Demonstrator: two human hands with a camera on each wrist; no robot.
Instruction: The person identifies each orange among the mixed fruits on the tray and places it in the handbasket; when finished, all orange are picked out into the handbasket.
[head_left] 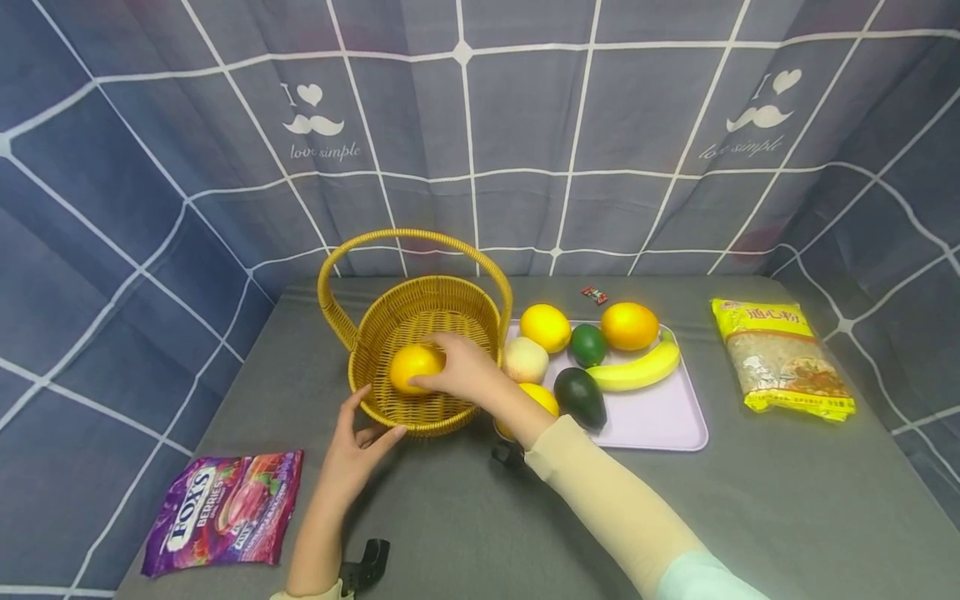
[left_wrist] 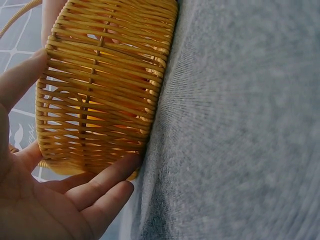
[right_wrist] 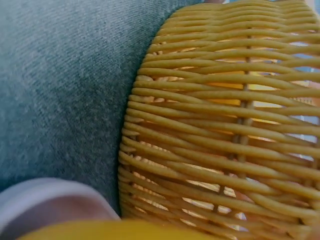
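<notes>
My right hand (head_left: pixel 465 367) reaches inside a golden woven basket (head_left: pixel 427 429) and holds an orange (head_left: pixel 412 369) near its bottom, thumb and fingers around the fruit. Through the slats in the left wrist view, the orange shows only in patches. My left hand (head_left: pixel 360 450) holds the basket's near left side. In the left wrist view, its thumb lies on the rim while other fingers rest against the woven wall (left_wrist: pixel 100 100). The right wrist view shows the basket's outer wall (right_wrist: pixel 225 130) up close; the right hand's grip is mostly hidden there.
Right of the basket, a pale tray (head_left: pixel 652 417) carries a banana (head_left: pixel 637 371), an avocado (head_left: pixel 580 398), a peach (head_left: pixel 525 360), a small green fruit (head_left: pixel 588 344) and several orange-yellow fruits (head_left: pixel 546 327). A purple candy bag (head_left: pixel 225 511), yellow pasta bag (head_left: pixel 780 358) and small red wrapper (head_left: pixel 595 294) lie around.
</notes>
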